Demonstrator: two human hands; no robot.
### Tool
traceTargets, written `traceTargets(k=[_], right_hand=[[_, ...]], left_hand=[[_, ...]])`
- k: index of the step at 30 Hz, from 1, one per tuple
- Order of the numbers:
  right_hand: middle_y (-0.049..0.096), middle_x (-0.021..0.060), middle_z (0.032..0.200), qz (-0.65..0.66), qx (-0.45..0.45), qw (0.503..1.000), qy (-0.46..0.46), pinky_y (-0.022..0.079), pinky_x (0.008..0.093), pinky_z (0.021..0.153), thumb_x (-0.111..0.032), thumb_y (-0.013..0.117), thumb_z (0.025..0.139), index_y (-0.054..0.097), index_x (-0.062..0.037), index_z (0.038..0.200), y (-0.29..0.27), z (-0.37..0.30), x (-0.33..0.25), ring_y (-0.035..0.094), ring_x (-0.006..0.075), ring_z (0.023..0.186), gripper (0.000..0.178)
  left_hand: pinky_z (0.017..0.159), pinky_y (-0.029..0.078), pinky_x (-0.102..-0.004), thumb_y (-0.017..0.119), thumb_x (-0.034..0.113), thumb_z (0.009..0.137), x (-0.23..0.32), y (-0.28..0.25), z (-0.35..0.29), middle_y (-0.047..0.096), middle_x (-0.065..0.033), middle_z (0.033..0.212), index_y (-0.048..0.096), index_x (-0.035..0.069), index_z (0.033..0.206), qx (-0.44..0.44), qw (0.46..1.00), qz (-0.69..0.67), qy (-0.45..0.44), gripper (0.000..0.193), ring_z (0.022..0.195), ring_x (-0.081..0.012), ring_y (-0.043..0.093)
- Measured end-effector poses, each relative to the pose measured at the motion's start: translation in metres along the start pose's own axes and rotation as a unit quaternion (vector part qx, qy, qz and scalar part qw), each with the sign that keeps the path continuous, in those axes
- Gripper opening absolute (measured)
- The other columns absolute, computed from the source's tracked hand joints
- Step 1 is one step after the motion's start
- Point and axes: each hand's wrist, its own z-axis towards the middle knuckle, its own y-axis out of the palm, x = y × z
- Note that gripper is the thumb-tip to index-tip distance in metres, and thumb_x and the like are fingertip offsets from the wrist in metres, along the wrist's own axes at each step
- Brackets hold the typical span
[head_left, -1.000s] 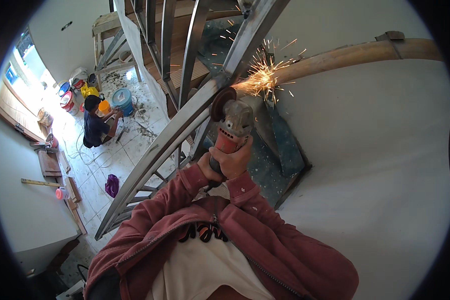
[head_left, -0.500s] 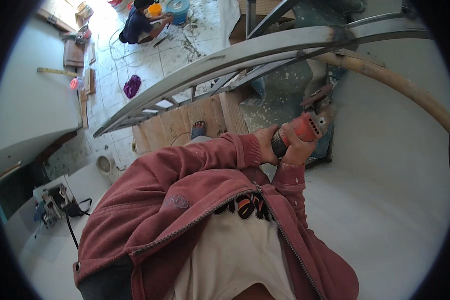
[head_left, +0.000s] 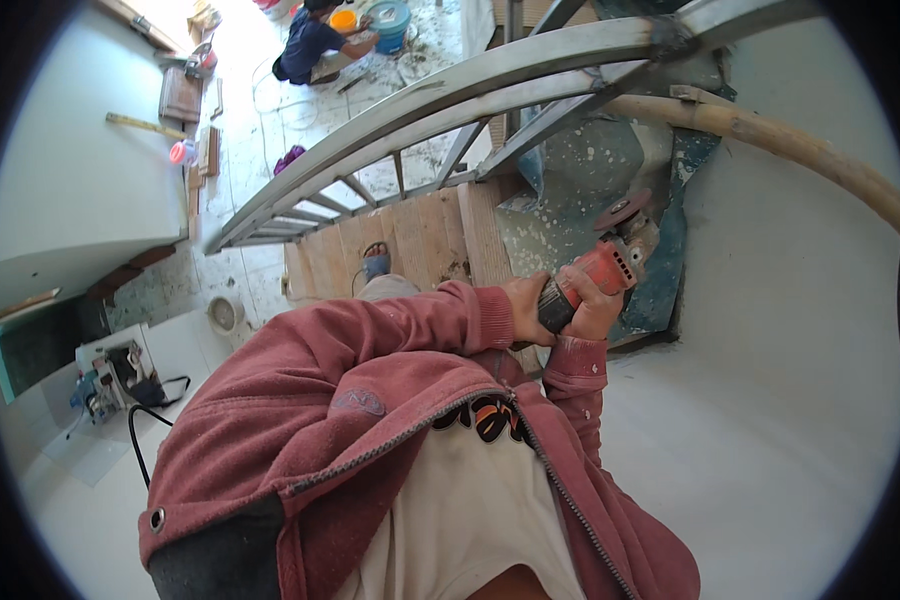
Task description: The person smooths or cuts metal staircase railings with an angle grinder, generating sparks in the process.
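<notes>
Both my hands grip a red and black angle grinder [head_left: 602, 268] to the right of my body. My left hand [head_left: 526, 308] is closed round its black rear end. Further forward, my right hand [head_left: 592, 312] wraps the red body. A reddish-brown disc [head_left: 622, 210] sits at the grinder's head and points away from me. The disc appears apart from the grey metal railing [head_left: 560, 48] that curves across beyond it. Below the grinder lies a paint-spattered green-blue sheet [head_left: 570, 190].
A bamboo pole [head_left: 770, 130] runs along the white wall [head_left: 790, 270] at right. Wooden boards [head_left: 420, 235] lie under my foot. Beyond the railing, a person [head_left: 315, 50] crouches by a blue bucket [head_left: 390, 25]. A pale bucket [head_left: 224, 314] stands at left.
The whole view has shifted, with the railing higher in the picture. The grinder's disc has turned to show more of its face and sits further from the railing. Both hands keep their grip.
</notes>
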Motion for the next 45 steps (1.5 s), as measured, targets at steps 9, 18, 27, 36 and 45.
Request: traceTargets(k=[9,18,27,36,45], right_hand=[[0.058,0.0070,0.091,0.087,0.128,0.972,-0.175,0.053,0.0318,0.068,0.009,0.075,0.054,0.051,-0.0032,0.111,-0.010,0.042,0.034,0.059,0.0185,0.076,0.063],[0.058,0.0085,0.087,0.061,0.205,0.950,-0.229,0.053,0.0336,0.060,0.008,0.073,0.053,0.050,-0.0043,0.107,0.052,0.037,0.082,0.059,0.0200,0.068,0.060],[0.059,0.0130,0.093,-0.128,0.316,0.892,-0.298,0.054,0.0324,0.062,-0.003,0.083,0.050,0.041,0.0034,0.113,0.117,0.048,0.019,0.062,0.0191,0.075,0.075],[0.061,0.0168,0.098,-0.127,0.302,0.892,-0.312,0.053,0.0330,0.068,-0.013,0.084,0.048,0.043,0.0067,0.111,0.140,0.081,-0.013,0.064,0.0239,0.079,0.077],[0.062,0.0196,0.100,-0.210,0.356,0.856,-0.309,0.051,0.0352,0.082,-0.015,0.084,0.049,0.044,0.0065,0.112,0.153,0.077,-0.041,0.064,0.0290,0.090,0.078]], left_hand=[[0.065,0.045,-0.0304,0.081,0.036,0.066,-0.181,-0.057,0.006,0.061,-0.0041,0.075,0.065,0.006,0.099,-0.255,0.963,0.069,0.050,0.046,0.074,-0.0131,0.058],[0.080,0.050,-0.0396,0.063,0.026,0.086,-0.423,-0.226,-0.071,0.066,-0.0201,0.093,0.066,0.006,0.100,-0.035,0.947,0.317,-0.028,0.025,0.091,-0.0333,0.064],[0.057,0.050,-0.0325,0.067,0.015,0.082,-0.287,-0.265,-0.119,0.064,-0.0114,0.070,0.067,0.004,0.094,-0.011,0.968,0.191,0.163,0.016,0.062,-0.0211,0.063],[0.095,0.033,-0.0525,0.072,0.013,0.062,-0.194,-0.312,-0.113,0.051,-0.0180,0.115,0.067,0.011,0.073,0.305,0.759,0.379,0.432,0.012,0.110,-0.0396,0.045],[0.103,0.032,-0.0529,0.074,0.017,0.062,-0.200,-0.311,-0.076,0.034,-0.0299,0.139,0.069,0.016,0.068,0.212,0.805,0.365,0.416,0.008,0.126,-0.0485,0.036]])
